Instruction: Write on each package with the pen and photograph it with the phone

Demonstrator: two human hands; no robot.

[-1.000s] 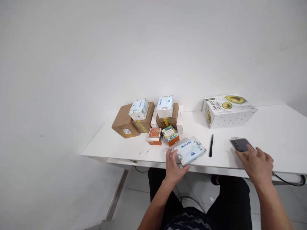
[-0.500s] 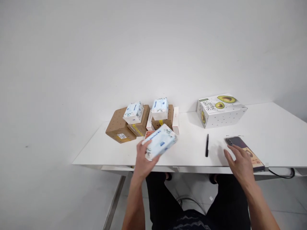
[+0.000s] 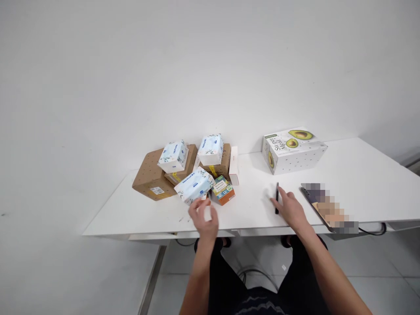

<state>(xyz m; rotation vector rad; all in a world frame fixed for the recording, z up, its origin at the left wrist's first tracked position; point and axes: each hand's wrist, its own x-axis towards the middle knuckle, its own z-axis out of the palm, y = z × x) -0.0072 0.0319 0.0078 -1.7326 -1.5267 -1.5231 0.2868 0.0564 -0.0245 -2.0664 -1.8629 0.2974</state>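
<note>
A pale blue tissue pack lies tilted in front of the cardboard boxes, resting on a small box beneath it. My left hand hovers just below it with fingers apart, holding nothing. My right hand lies on the white table with its fingertips against a black pen; I cannot see a grip around the pen.
Two more tissue packs sit on brown cardboard boxes. A green-and-orange small box and a narrow white box stand beside them. An avocado-printed box is at the back right, a blurred flat device near the right edge.
My left hand carried the tissue pack from the table's front to the box pile and let go of it. My right hand moved left from the flat device to the pen.
</note>
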